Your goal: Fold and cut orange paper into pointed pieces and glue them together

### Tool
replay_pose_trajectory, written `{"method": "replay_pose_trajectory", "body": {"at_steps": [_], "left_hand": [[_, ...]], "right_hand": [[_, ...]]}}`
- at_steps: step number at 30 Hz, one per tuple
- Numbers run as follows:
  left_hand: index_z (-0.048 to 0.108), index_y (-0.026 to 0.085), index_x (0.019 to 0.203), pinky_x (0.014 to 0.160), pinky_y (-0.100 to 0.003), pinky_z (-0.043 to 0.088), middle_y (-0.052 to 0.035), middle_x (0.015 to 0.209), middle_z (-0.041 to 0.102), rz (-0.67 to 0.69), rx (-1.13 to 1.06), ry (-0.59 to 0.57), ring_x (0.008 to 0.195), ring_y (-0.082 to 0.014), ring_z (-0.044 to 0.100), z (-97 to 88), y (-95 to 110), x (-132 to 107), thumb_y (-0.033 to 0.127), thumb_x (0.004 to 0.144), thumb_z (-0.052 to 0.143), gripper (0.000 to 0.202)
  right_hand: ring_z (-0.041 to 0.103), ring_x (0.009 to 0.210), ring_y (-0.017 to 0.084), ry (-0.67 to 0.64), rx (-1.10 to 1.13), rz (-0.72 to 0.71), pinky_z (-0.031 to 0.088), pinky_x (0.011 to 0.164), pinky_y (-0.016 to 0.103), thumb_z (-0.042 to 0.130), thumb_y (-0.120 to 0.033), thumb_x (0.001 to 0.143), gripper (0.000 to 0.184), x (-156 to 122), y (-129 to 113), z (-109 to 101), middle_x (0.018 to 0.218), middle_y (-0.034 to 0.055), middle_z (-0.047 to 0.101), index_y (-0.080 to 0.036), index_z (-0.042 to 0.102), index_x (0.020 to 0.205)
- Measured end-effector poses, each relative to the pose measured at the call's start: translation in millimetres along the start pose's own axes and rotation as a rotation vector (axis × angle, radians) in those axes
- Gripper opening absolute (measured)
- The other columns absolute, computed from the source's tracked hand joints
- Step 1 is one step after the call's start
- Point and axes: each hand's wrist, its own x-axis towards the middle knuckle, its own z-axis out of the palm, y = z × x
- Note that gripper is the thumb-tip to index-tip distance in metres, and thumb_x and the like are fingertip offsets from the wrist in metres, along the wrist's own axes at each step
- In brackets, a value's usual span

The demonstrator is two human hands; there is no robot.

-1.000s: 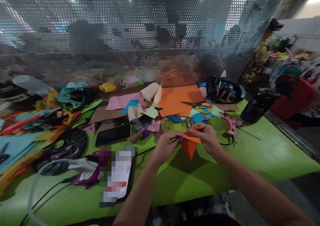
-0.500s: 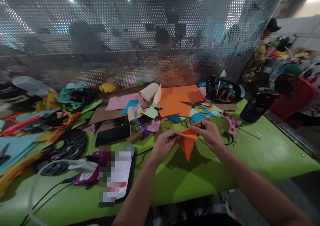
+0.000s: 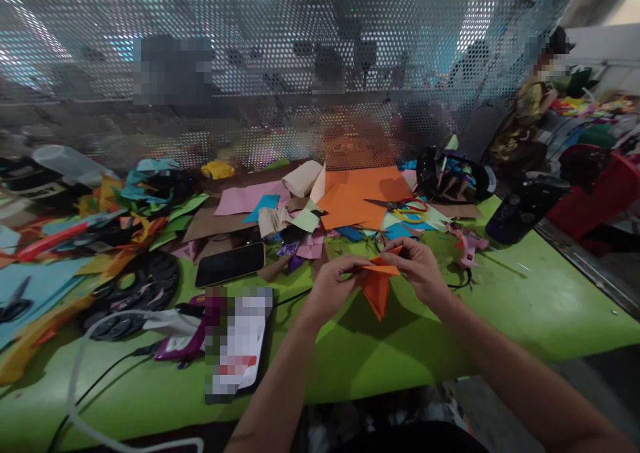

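A folded orange piece of paper hangs point-down between my hands, above the green tabletop. My left hand is closed, pinching its left edge between thumb and fingers. On the other side, my right hand is closed on the paper's upper right part, with the thumb laid along a fold. Just beyond the hands lie scissors with red and yellow handles, partly over a large orange sheet. Near my right hand, a pink glue gun rests on the table.
Left of my hands are a dark phone, a phone with a lit screen and a purple glue gun. A black tumbler stands at the right edge. Behind is a perforated metal screen; a person sits beyond.
A flap at the top of the orange paper now sticks out to the right beneath my right thumb. Both hands keep their grip, and the view has shifted slightly.
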Motion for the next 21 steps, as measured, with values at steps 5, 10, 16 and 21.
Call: {"method": "replay_pose_trajectory", "body": {"at_steps": [5, 10, 16, 21], "left_hand": [[0.076, 0.018, 0.091, 0.083, -0.028, 0.055, -0.0076, 0.096, 0.076, 0.041, 0.013, 0.025, 0.09, -0.0178, 0.07, 1.2, -1, -1, 0.01, 0.08, 0.062, 0.019], [0.078, 0.019, 0.089, 0.083, -0.029, 0.055, -0.0078, 0.095, 0.077, 0.05, 0.055, -0.003, 0.089, -0.0184, 0.07, 1.1, 2, 0, 0.009, 0.081, 0.06, 0.022], [0.078, 0.02, 0.087, 0.08, -0.028, 0.055, -0.0071, 0.093, 0.077, 0.058, 0.054, -0.007, 0.088, -0.0181, 0.07, -1.5, 6, 0, 0.008, 0.079, 0.058, 0.024], [0.078, 0.02, 0.086, 0.084, -0.03, 0.055, -0.0079, 0.095, 0.077, 0.012, 0.04, 0.0, 0.091, -0.0193, 0.07, -3.6, 4, -1, 0.009, 0.078, 0.061, 0.023]], "right_hand": [[0.058, 0.061, 0.014, -0.03, 0.072, 0.108, 0.044, 0.06, 0.028, 0.092, -0.038, 0.048, 0.034, -2, -1, 8, 0.067, -0.0006, 0.066, -0.021, 0.07, 0.067], [0.054, 0.06, 0.013, 0.004, 0.04, 0.052, 0.042, 0.061, 0.028, 0.089, -0.039, 0.055, 0.029, -2, 3, 6, 0.064, -0.0013, 0.063, -0.02, 0.071, 0.067], [0.051, 0.06, 0.013, 0.086, -0.022, -0.037, 0.04, 0.061, 0.028, 0.087, -0.043, 0.059, 0.028, 1, 2, 0, 0.063, -0.0013, 0.062, -0.021, 0.07, 0.066], [0.052, 0.062, 0.015, 0.16, -0.094, -0.075, 0.042, 0.059, 0.029, 0.085, -0.047, 0.06, 0.03, 3, 0, -5, 0.065, 0.0, 0.064, -0.021, 0.07, 0.066]]}}
